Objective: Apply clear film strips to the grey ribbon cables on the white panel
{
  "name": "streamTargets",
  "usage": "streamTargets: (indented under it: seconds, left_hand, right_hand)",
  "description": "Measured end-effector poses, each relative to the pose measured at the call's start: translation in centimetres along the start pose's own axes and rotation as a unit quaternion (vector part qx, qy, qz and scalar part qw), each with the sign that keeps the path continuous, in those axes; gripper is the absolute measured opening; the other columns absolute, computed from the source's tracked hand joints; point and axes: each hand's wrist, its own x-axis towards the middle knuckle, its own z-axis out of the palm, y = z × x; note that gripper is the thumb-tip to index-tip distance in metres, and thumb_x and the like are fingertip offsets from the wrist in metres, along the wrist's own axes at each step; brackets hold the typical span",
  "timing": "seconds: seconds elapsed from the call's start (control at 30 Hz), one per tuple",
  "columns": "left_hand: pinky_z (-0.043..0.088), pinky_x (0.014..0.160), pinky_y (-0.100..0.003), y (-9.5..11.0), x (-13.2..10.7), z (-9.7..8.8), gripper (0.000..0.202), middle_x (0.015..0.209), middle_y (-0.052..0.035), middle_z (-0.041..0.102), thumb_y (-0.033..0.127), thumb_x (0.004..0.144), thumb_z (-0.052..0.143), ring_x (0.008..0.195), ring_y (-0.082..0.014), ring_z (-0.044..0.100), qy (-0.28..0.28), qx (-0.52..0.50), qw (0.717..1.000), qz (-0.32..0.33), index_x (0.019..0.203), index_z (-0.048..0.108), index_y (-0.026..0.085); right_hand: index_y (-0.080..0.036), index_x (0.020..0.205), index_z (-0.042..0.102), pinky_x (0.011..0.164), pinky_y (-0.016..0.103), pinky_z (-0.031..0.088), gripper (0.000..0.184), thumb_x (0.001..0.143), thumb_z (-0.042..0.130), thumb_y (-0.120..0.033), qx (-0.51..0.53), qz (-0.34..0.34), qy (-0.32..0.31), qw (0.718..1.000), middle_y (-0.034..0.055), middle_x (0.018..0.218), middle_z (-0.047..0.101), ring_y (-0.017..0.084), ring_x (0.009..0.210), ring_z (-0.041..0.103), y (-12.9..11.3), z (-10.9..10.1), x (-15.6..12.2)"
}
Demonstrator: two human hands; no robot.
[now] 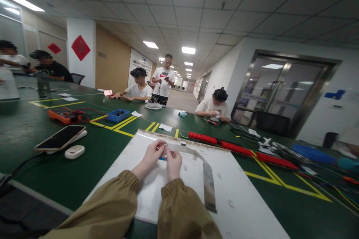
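Over a white panel (241,198), my left hand (150,153) and my right hand (174,161) meet with fingertips pinched together. Between them they hold the end of a long, thin grey strip (209,188). From my fingers the strip arches to the right and bends down along the panel. It looks flexible and slightly shiny. Something small and blue (162,159) shows just below my fingers; its kind cannot be made out. The very end of the strip is hidden by my fingertips.
A red slotted bar (235,147) lies along the panel's far edge. To the left are a phone (60,138), a white oval case (74,152), an orange multimeter (64,115) and a blue tray (118,115). Several people sit or stand beyond the green table (92,179).
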Motion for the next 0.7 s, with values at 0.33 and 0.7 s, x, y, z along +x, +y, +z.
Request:
streamTargets:
  seconds: [0.33,0.7]
  left_hand:
    - [0.042,0.052,-0.022,0.1,-0.1,0.2,0.029,0.069,0.0027,0.052,0.033,0.081,0.052,0.053,-0.0089,0.05,0.006,-0.051,0.999,-0.01,0.103,0.055,0.015]
    - [0.046,0.057,-0.025,-1.6,0.6,-0.7,0.019,0.077,-0.0045,0.064,0.027,0.08,0.05,0.065,-0.0156,0.057,0.132,-0.005,0.991,-0.026,0.084,0.064,0.016]
  right_hand:
    - [-0.01,0.058,0.062,0.04,0.024,0.04,0.05,0.058,0.067,-0.059,-0.027,0.01,0.006,1.0,0.009,0.055,0.064,0.013,0.04,0.051,-1.2,-0.1,-0.5]
    - [-0.011,0.101,0.061,0.047,0.023,0.043,0.048,0.075,0.056,-0.051,-0.001,-0.019,0.124,0.992,0.009,0.093,0.064,0.008,0.047,0.048,-2.1,-0.8,-0.1]
